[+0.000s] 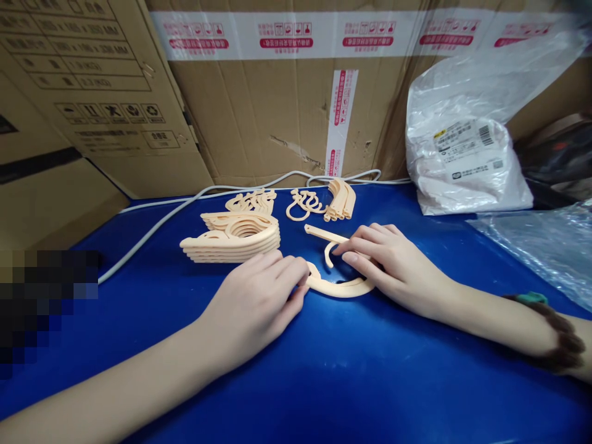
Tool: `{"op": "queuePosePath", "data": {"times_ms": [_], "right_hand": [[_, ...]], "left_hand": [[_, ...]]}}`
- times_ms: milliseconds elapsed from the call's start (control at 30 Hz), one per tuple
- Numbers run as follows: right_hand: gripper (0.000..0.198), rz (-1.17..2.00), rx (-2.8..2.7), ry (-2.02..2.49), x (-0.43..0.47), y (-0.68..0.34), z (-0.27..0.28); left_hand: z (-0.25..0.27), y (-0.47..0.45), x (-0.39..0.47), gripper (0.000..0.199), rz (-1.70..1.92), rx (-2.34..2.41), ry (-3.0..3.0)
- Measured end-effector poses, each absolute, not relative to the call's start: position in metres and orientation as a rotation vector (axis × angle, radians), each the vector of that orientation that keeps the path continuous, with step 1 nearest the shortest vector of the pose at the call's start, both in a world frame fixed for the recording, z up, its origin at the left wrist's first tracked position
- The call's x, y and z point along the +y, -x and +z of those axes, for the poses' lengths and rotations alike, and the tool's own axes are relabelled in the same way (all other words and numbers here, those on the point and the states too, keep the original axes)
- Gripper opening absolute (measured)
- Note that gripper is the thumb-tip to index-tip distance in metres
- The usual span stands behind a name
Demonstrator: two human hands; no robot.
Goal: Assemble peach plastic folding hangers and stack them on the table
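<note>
My left hand (261, 293) and right hand (392, 262) grip a cream, curved plastic hanger (340, 288) right of the layered cream plastic stack (231, 251); apparently I'm aligning it, needing steady fingers next.

One left hand (263, 296), one right hand (386, 262), one hanger (342, 289), one hanger stack (234, 251), three smaller piles (342, 200), one white bag (467, 154).

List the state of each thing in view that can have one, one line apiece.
left hand, fingers closed on hanger
right hand, touching hanger; grip unclear
hanger, partly covered by hands
large pieces, stacked
curved pieces, bunched together
hooks, loosely heaped
small pieces, heaped
cable, loosely curved
white bag, crumpled
clear plastic, crumpled
back cardboard, upright, taped, torn
</note>
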State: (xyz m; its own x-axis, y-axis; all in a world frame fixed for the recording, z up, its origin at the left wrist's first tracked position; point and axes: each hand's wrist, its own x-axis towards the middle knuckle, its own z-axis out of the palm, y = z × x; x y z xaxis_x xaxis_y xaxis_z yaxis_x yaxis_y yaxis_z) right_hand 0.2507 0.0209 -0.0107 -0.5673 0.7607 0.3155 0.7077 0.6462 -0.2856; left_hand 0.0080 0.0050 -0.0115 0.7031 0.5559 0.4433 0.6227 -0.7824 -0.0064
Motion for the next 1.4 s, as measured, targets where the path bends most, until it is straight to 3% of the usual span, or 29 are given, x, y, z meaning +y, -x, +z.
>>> {"op": "queuePosePath", "data": {"times_ms": [633,867,1233,1400], "right_hand": [[0.035,0.18,-2.666,0.65,0.012,-0.247,-0.004],[0.029,0.021,-2.815,0.481,0.004,-0.243,-0.004],[0.028,-0.175,-2.663,0.701,0.004,-0.242,-0.005],[0.03,-0.173,-2.648,0.791,0.007,-0.242,-0.005]], "left_hand": [[-0.009,-0.008,0.006,0.015,-0.588,-1.259,3.008],[-0.01,-0.008,0.005,0.016,-0.651,-1.361,2.988],[-0.011,-0.004,0.007,0.007,-0.75,-1.314,3.043],[-0.012,0.001,0.009,0.016,-0.679,-1.062,2.931]]}}
